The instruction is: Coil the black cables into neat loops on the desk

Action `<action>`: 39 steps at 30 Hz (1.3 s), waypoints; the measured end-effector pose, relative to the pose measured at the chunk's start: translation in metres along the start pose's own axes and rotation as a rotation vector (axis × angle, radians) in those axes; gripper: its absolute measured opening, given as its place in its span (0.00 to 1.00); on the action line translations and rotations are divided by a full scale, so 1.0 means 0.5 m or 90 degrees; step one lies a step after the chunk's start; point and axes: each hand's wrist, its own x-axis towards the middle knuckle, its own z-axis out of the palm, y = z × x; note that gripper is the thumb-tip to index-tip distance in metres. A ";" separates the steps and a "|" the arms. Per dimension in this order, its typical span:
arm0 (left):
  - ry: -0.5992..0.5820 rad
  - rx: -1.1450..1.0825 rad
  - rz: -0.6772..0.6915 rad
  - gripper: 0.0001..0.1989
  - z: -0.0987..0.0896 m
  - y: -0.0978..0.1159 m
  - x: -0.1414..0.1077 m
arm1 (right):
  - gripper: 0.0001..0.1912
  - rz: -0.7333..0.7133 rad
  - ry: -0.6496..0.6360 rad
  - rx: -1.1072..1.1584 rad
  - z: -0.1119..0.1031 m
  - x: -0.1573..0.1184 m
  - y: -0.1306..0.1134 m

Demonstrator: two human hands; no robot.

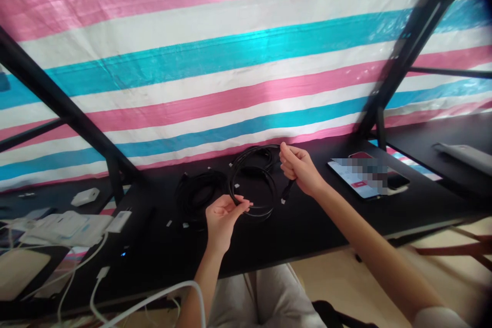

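A black cable [273, 192] hangs in loose loops between my two hands, above a black table. My left hand [225, 215] pinches the lower left of the loops between thumb and fingers. Higher and to the right, my right hand [300, 166] is closed around another part of the same cable. A plug end [284, 199] with a pale tip dangles just below the right hand. Behind and left of the loops, more coiled black cables [202, 189] lie on the table, their pale connector tips showing.
A tablet [351, 179] and a dark phone [397, 180] lie at the right. White chargers [119, 221] and white cables [86, 261] crowd the left. A white cable [169, 289] arches across the near edge. Black frame legs [403, 56] flank a striped sheet [230, 77].
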 end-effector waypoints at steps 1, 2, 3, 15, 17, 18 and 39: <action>-0.003 -0.002 0.008 0.12 0.005 0.004 -0.003 | 0.25 0.006 -0.004 -0.002 0.002 -0.002 0.002; -0.016 -0.015 0.014 0.12 0.012 0.010 -0.005 | 0.25 0.009 -0.006 -0.011 0.006 -0.005 0.005; -0.032 -0.037 0.019 0.12 0.020 0.016 -0.007 | 0.24 0.007 -0.002 -0.027 0.010 -0.009 0.009; -0.034 0.045 0.010 0.21 0.058 0.070 0.005 | 0.14 -0.040 -0.197 -0.363 0.014 -0.038 -0.045; -0.065 0.135 0.038 0.20 0.061 0.080 0.008 | 0.14 -0.067 -0.216 -0.437 0.028 -0.042 -0.064; -0.081 0.165 0.062 0.19 0.061 0.084 0.010 | 0.16 -0.075 -0.227 -0.461 0.035 -0.043 -0.069; -0.160 0.042 -0.013 0.23 0.014 0.041 0.020 | 0.30 -0.088 0.332 0.097 -0.001 0.013 -0.059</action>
